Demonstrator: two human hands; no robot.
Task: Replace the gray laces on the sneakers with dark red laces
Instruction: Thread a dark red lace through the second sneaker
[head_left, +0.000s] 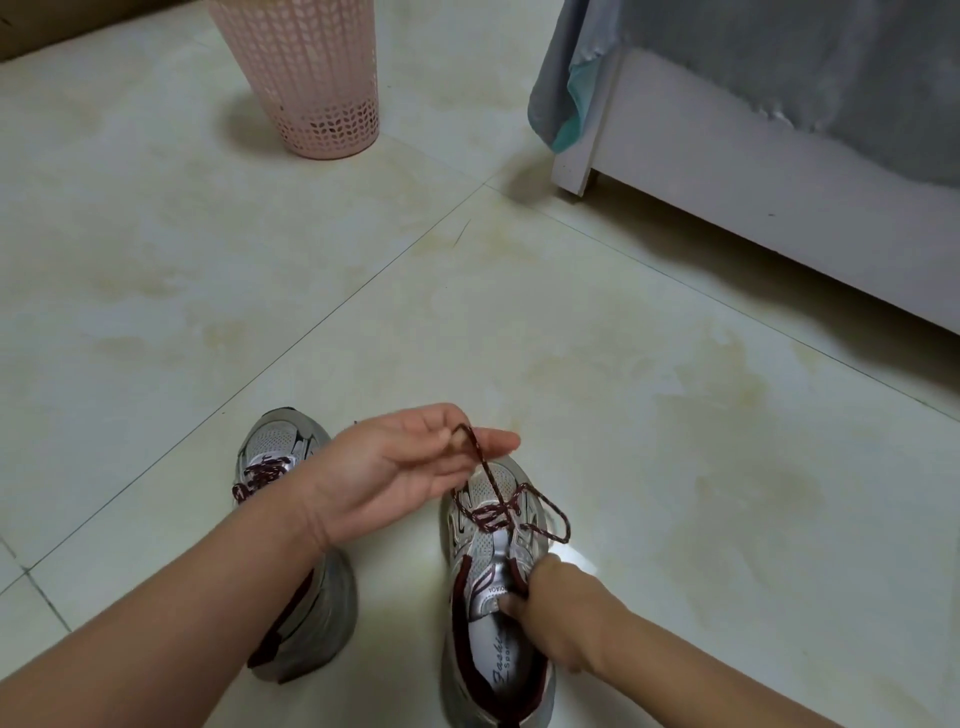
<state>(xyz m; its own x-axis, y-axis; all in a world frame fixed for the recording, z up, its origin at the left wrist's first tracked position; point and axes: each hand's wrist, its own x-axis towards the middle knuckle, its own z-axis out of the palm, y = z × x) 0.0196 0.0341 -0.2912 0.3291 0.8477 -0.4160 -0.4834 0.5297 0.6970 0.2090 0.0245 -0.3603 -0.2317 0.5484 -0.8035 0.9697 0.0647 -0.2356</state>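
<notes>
Our left hand (410, 467) pinches the dark red lace (511, 506), drawn up from the right sneaker (493, 587). Right hand (550, 608) grips that sneaker's tongue (493, 582). Left of it, the other sneaker (291, 519), already red-laced. Both on the floor (675, 415).

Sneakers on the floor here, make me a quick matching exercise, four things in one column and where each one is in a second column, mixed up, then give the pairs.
Things:
1. left hand
2. right hand
3. left sneaker
4. pink basket

Places:
A. standing far off on the floor
B. holding the tongue of the right sneaker
C. partly behind the left forearm
D. pulling up a dark red lace

Pairs: 1-D, 2-B, 3-C, 4-A
</notes>
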